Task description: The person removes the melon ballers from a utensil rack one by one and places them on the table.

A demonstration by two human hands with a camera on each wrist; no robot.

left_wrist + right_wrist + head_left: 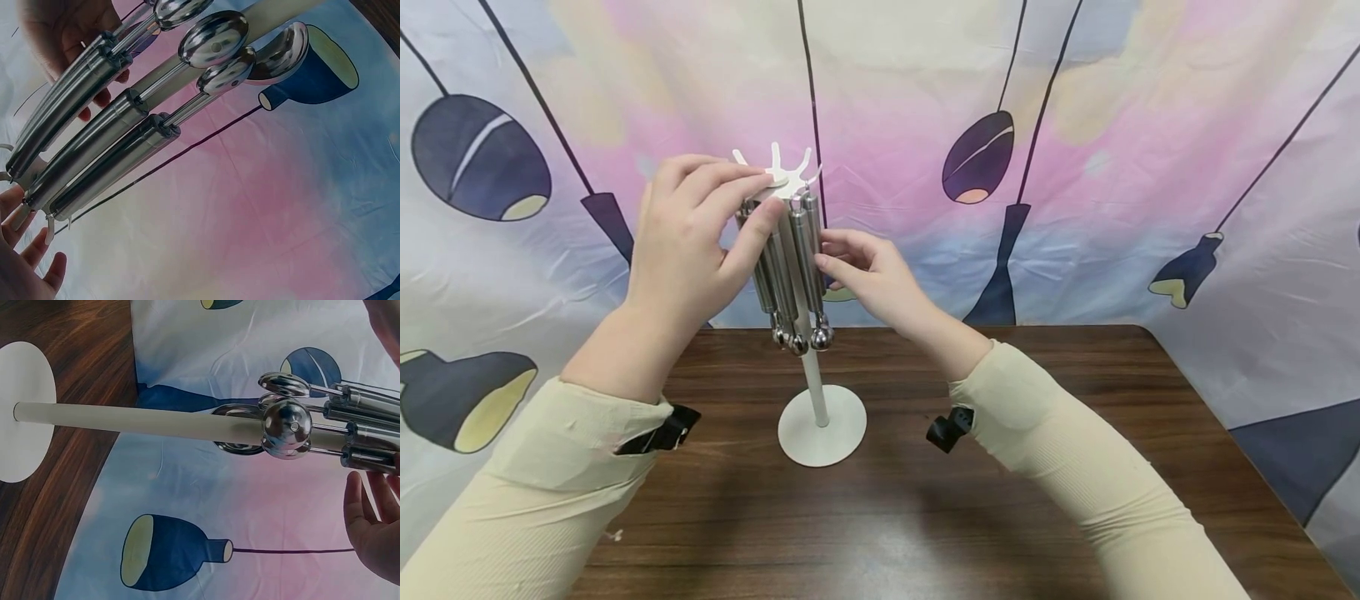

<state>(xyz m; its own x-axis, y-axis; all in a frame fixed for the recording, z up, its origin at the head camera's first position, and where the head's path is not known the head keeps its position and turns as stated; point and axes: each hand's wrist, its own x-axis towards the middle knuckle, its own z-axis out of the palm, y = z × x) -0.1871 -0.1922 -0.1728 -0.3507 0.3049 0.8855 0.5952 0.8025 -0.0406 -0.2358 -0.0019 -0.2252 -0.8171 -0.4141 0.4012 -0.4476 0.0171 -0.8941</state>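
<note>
A dark brown wood-grain table (pixel 880 508) bears the flat, round white base (pixel 842 437) of an upright stand (pixel 815 387).

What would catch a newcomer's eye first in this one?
Probably the shiny utensils, hanging bunched from the top of a white stand on the brown table. Next come the hands on either side: the left hand up at the stand's top, the right hand beside the handles. Behind them, the pink-and-blue backdrop with its dark printed lamps also stands out.
</note>
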